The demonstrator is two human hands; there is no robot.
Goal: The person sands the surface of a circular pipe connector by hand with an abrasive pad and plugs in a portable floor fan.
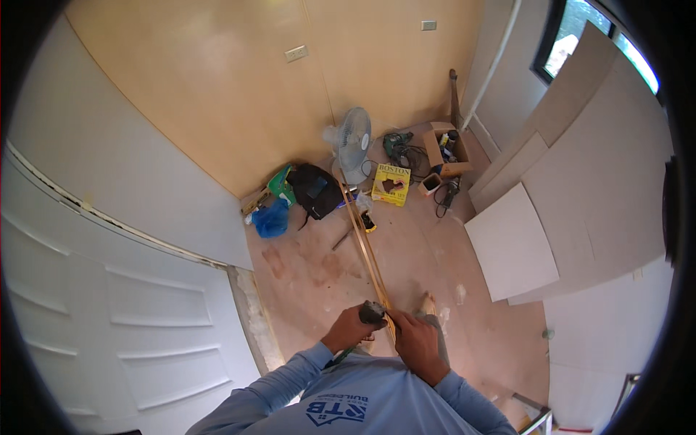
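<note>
Close to my body, my left hand (346, 330) is closed around a dark power tool (373, 312) with a rounded grey end; a bit of green shows below the wrist. The kind of tool cannot be made out. Beside it, my right hand (419, 346) is closed with its fingers at the near end of long thin wood strips (368, 254). These strips run away from me along the floor toward the fan. My right fingertips are partly hidden, and they seem to grip the strips. My bare foot (429, 303) shows just beyond the right hand.
By the far wall stand a grey fan (354, 141), a black backpack (315, 190), a blue plastic bag (271, 217), a yellow box (391, 184), a green corded drill (397, 147) and a cardboard box (447, 148) of cans. White panels (512, 243) lean at the right; a white door (156, 341) is at the left.
</note>
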